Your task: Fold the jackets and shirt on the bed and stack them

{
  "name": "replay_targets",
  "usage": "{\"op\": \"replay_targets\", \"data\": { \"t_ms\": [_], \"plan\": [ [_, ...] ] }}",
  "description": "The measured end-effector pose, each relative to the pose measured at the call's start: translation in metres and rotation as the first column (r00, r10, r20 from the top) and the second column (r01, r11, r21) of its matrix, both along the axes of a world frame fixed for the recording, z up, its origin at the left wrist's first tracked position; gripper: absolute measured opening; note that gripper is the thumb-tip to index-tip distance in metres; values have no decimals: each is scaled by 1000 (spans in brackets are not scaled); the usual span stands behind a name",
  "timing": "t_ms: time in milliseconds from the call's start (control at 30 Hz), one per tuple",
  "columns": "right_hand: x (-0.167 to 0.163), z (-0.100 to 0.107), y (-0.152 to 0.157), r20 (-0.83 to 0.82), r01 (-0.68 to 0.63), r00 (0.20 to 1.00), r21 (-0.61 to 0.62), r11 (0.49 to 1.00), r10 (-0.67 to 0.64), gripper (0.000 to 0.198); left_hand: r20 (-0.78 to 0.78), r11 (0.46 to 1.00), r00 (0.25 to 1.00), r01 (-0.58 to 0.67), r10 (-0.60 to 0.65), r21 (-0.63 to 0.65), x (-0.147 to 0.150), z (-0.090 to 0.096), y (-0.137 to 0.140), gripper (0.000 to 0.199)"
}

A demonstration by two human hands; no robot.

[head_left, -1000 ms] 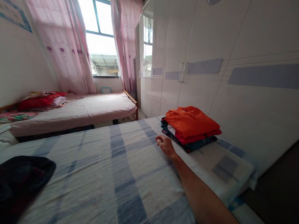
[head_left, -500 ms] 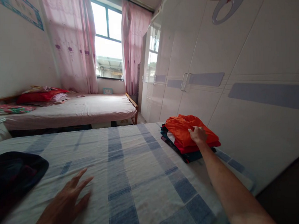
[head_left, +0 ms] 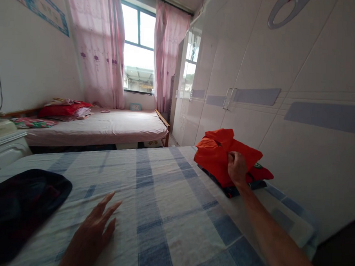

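Bedsheet separates left hand from far-edge orange garment in right hand.

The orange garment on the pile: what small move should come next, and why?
I'd probably lift the orange garment a little higher with the right hand: those fingers appear to grip its cloth, part of it is raised, and a red garment lies beneath. The left hand is open and holds nothing, so it could help.

Glaring window — dim foreground, lower left apparently blurred.
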State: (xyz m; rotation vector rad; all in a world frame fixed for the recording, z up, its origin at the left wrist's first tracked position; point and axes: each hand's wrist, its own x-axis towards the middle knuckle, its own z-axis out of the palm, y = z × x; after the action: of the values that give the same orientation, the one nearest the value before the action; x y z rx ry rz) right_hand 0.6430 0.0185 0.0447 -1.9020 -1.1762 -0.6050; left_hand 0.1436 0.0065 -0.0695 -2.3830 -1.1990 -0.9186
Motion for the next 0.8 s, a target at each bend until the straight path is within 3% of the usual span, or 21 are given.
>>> {"op": "replay_targets", "data": {
  "t_ms": [67,133,267,400,500,633,700,733,800],
  "plan": [
    [-36,2,2,6,-218,976,138,966,219,25,26,1000,1000,10,-11,2,2,3,-2,35],
    [-82,3,4,-13,-407,909,191,893,417,22,59,999,998,39,-39,-8,4,7,-6,34],
    [-188,-7,2,-110,-631,753,157,760,648,16,125,993,986,114,-109,-40,8,25,-19,38],
    [-268,-26,-12,-179,-789,596,55,612,783,14,224,998,972,64,-65,13,11,42,-30,44],
    [-288,-38,-19,-203,-862,504,-59,504,839,13,251,1000,968,12,-18,27,11,47,-32,43],
    [-276,-46,-23,-241,-912,407,-162,377,881,12,137,998,990,52,-47,-35,10,45,-28,37],
    [-261,-47,-26,-224,-920,389,-139,365,894,13,100,997,993,68,-63,-49,11,45,-25,38],
    [-252,-46,-27,-199,-913,408,-100,395,891,14,94,996,993,72,-68,-44,12,47,-24,38],
    [-233,-44,-28,-138,-859,506,14,512,851,16,91,996,993,84,-81,-31,16,53,-25,38]
  ]
}}
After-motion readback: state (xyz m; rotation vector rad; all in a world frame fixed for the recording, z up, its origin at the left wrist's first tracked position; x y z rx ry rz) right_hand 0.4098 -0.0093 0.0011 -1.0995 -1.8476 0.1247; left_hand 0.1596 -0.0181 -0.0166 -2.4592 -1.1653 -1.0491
